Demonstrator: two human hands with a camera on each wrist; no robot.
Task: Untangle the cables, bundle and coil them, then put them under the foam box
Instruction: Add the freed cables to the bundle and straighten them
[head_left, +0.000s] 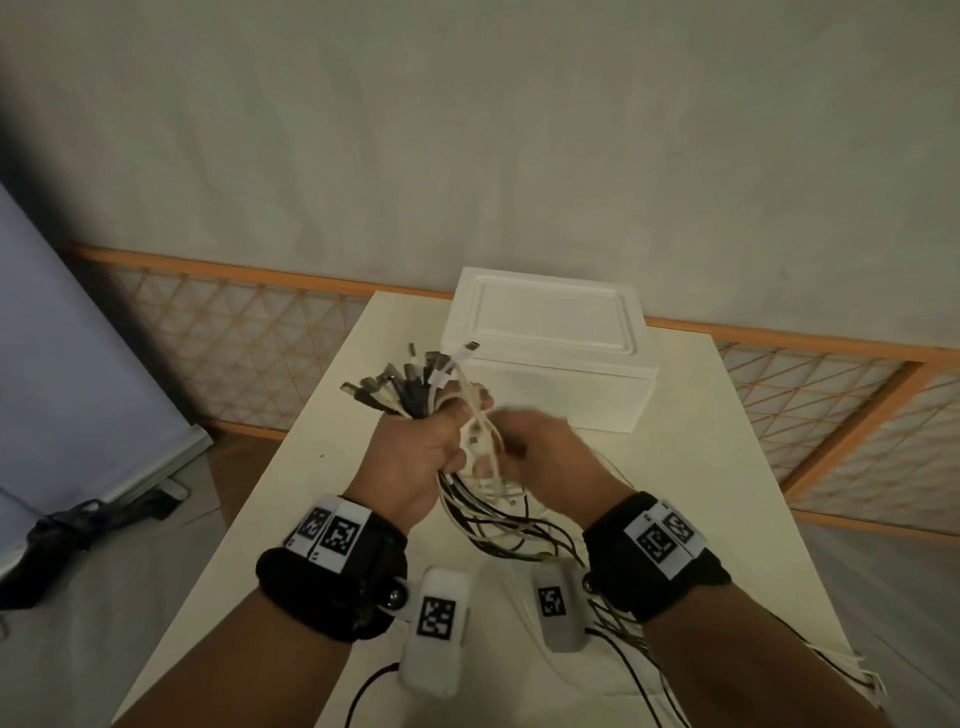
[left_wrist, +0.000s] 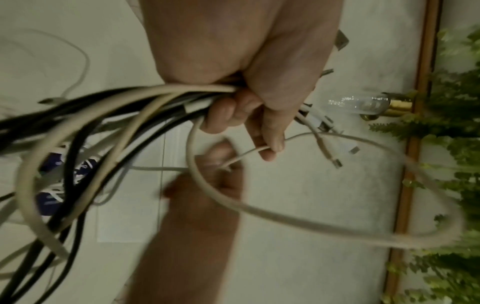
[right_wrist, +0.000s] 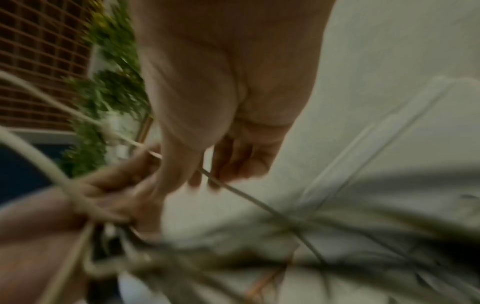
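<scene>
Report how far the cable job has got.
Done: the plug ends are gathered, fanning out above the left hand, which grips the cable bundle. In hand: the right hand pinches a thin white cable beside that grip. Left: the tails trail loose on the table, uncoiled, and nothing is under the foam box yet.
</scene>
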